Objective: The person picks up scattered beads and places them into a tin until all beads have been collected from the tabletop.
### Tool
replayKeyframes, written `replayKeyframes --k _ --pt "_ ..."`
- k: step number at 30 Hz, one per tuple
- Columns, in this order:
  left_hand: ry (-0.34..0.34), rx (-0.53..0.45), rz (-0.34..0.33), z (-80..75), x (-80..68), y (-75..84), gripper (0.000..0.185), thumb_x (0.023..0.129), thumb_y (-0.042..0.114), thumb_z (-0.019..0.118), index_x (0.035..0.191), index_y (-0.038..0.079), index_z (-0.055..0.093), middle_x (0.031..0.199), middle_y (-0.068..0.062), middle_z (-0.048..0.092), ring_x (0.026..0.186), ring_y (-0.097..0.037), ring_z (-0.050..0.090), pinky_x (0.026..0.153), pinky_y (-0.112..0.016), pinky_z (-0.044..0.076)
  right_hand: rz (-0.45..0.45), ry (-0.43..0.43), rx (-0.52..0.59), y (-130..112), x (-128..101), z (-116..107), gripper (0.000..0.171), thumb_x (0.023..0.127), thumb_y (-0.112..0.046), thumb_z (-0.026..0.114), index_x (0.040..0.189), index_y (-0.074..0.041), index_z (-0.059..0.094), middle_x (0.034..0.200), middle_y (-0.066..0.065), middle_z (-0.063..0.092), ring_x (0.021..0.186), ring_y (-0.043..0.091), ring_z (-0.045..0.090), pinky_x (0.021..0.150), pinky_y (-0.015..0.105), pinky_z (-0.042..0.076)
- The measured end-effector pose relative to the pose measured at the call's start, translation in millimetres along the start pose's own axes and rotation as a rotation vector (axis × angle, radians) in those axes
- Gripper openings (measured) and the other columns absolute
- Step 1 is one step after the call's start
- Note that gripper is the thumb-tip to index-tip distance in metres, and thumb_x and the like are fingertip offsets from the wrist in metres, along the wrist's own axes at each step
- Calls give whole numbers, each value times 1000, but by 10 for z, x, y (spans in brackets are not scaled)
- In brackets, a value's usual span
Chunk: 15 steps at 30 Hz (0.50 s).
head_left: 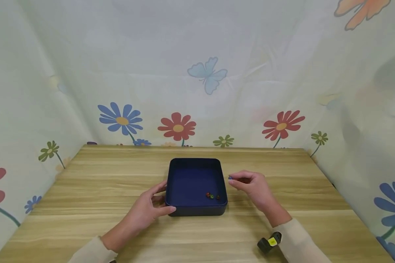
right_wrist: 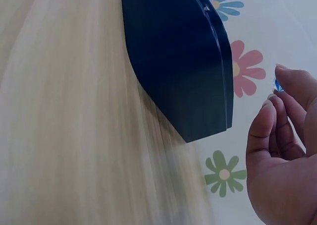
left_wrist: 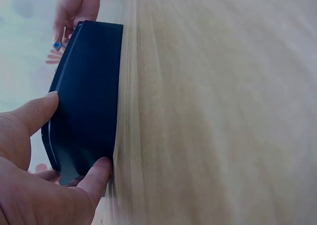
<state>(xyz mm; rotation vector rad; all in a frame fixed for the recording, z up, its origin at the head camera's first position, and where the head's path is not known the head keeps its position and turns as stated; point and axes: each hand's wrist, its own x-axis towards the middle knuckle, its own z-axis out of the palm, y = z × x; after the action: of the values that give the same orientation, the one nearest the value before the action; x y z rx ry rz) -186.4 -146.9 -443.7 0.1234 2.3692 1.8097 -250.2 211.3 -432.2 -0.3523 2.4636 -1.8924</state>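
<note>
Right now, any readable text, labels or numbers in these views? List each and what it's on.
None readable.
Yellow tag on the black wrist device by the right sleeve: too small to tell whether it bears any marks.
Navy tray, wooden table, flower backdrop: no writing visible.

Left wrist view: left hand [left_wrist: 34, 180] grips the near end of the dark blue tray [left_wrist: 86, 96].

Thumb lies along the tray's upper rim; one fingertip presses the tray's outer wall just where it meets the wooden table [left_wrist: 218, 106], and another finger shows below it, partly hidden. Tray appears edge-on, outer wall toward the camera, interior not visible. At the tray's far end, well apart from the left hand, the right hand [left_wrist: 77, 7] hovers just beyond the rim, fingers pointing down and pinching a small blue object [left_wrist: 57, 45]; its shape is too small to tell. Flower-printed cloth [left_wrist: 25, 51] lies behind both hands, blurred.
</note>
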Motion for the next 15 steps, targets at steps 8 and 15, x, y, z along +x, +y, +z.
replayKeyframes --k 8,15 --pt "-1 5 -1 -1 -5 -12 94 80 16 89 159 15 39 157 -19 47 136 -39 55 100 -39 57 -13 -7 20 -38 20 76 37 88 -24 83 115 -1 77 100 -3 76 84 13 67 75 25 58" --pt "-4 6 -2 -8 6 -4 94 80 17 89 159 16 38 157 -18 46 136 -39 55 99 -38 57 -10 -22 29 -103 59 151 41 87 -26 83 117 1 76 100 -5 76 85 14 68 76 25 58"
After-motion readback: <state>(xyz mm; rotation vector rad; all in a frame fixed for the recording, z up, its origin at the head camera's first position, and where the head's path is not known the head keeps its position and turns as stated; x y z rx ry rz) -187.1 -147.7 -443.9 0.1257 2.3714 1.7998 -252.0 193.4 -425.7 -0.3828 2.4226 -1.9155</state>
